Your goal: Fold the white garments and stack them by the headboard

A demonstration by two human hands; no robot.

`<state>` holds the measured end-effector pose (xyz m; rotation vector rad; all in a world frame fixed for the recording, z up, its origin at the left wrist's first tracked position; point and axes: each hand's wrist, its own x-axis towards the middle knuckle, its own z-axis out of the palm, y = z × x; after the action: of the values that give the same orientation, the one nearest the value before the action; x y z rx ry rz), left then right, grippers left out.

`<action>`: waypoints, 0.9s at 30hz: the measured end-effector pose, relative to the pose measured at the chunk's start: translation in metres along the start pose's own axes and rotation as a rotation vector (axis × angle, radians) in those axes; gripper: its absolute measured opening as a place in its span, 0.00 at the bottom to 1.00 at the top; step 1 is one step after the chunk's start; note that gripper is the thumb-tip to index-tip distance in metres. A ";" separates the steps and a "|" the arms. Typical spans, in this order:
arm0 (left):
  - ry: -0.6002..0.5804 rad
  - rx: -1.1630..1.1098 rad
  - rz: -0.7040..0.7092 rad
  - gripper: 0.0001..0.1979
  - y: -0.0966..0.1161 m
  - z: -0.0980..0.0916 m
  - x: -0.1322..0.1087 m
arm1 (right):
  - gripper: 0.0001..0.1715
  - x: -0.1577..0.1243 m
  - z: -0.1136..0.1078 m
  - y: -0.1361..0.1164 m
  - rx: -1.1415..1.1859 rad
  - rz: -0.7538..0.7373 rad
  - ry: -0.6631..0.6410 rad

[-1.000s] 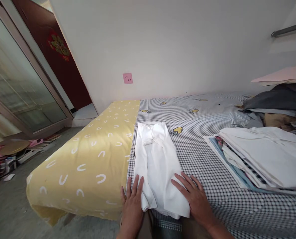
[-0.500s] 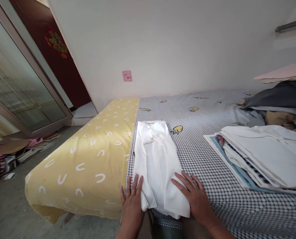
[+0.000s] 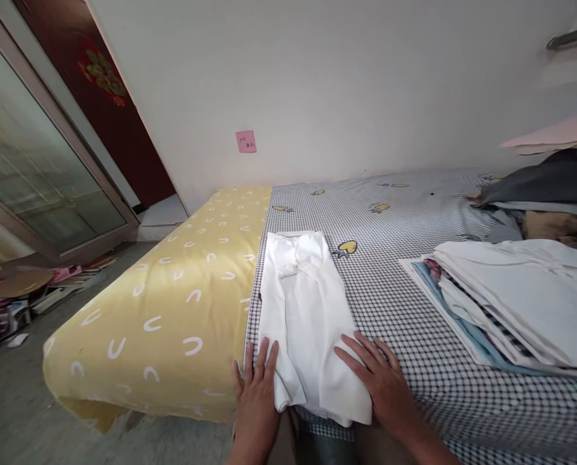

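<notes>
A white shirt (image 3: 304, 316) lies on the checked bed cover, its sides and sleeves folded inward into a long narrow shape with the collar end away from me. My left hand (image 3: 258, 394) rests flat at its near left edge, fingers spread, fingertips on the folded sleeve. On the near right side, my right hand (image 3: 378, 378) lies with its fingers stretched over the cloth. Neither hand grips the fabric. The shirt's near hem reaches the bed's front edge, just above my legs.
A stack of folded clothes (image 3: 515, 303) lies to the right, white on top. Behind it is a darker clothes pile (image 3: 550, 187). A yellow patterned cloth (image 3: 172, 303) covers the bed's left part. A pink note (image 3: 246, 141) is stuck on the wall.
The view has shifted very slightly. Both hands stay in nearly the same places on the shirt, and its folds look the same.
</notes>
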<state>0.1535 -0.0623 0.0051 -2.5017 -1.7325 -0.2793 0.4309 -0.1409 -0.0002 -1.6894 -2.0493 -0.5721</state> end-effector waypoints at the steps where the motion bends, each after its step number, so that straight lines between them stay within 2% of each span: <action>1: 0.000 -0.001 0.000 0.37 0.000 0.000 0.000 | 0.31 0.000 0.000 0.000 0.003 0.004 -0.003; 9: 0.025 0.061 -0.014 0.38 0.002 0.005 0.000 | 0.31 0.000 0.004 -0.001 0.014 0.028 0.016; 23: 0.007 -0.002 -0.010 0.37 0.001 -0.002 0.002 | 0.32 0.002 0.006 0.000 -0.062 -0.004 0.064; 27: 0.016 -0.013 -0.004 0.38 0.001 -0.004 0.002 | 0.33 0.001 0.008 -0.004 -0.106 0.044 0.085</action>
<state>0.1552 -0.0611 0.0092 -2.4982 -1.7362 -0.3114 0.4268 -0.1362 -0.0070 -1.7335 -1.9486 -0.7371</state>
